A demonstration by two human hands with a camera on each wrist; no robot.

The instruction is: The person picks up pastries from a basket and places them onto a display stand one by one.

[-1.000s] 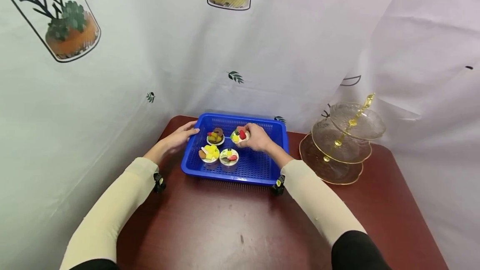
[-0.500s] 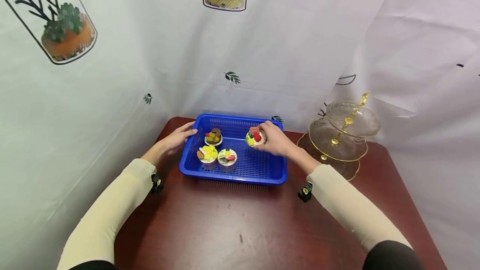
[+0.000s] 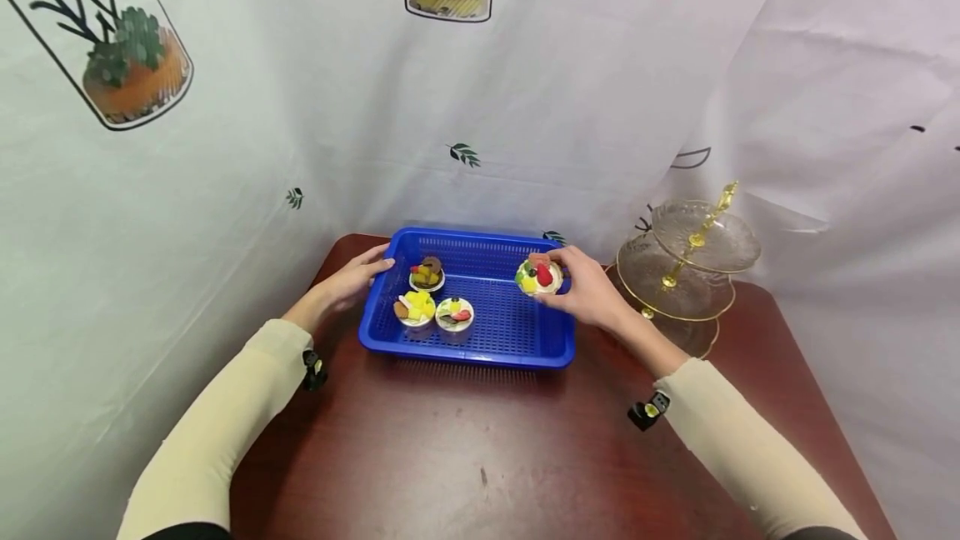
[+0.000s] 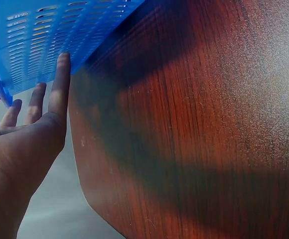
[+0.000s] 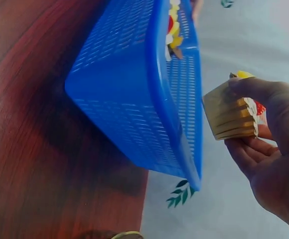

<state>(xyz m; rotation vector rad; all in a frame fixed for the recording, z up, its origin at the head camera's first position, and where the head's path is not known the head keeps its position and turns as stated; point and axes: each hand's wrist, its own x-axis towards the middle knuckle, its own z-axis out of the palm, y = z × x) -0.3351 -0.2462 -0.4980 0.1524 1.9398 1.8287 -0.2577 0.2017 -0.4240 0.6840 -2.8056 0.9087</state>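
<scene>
In the head view my right hand (image 3: 587, 288) holds a toy cupcake (image 3: 538, 275) topped with a strawberry and other fruit pieces, over the right end of the blue basket (image 3: 480, 359). The right wrist view shows its pleated golden cup (image 5: 231, 112) between thumb and fingers, above the basket's rim. My left hand (image 3: 351, 280) grips the basket's left side, thumb over the rim and fingers (image 4: 60, 89) against the slotted outer wall. Inside the basket stand a chocolate-coloured fruit cupcake (image 3: 427, 275), a yellow-topped one (image 3: 415, 308) and a white-topped one (image 3: 454, 317).
A three-tier glass cake stand (image 3: 678, 269) with gold rims and a gold post stands right of the basket. Dark red wood makes up the table (image 3: 420, 448). A white patterned curtain (image 3: 360, 90) hangs close behind.
My right hand has lifted the strawberry cupcake and carried it rightward, from mid-basket to the basket's right edge. My left hand stays on the left rim. The view shifts slightly.
</scene>
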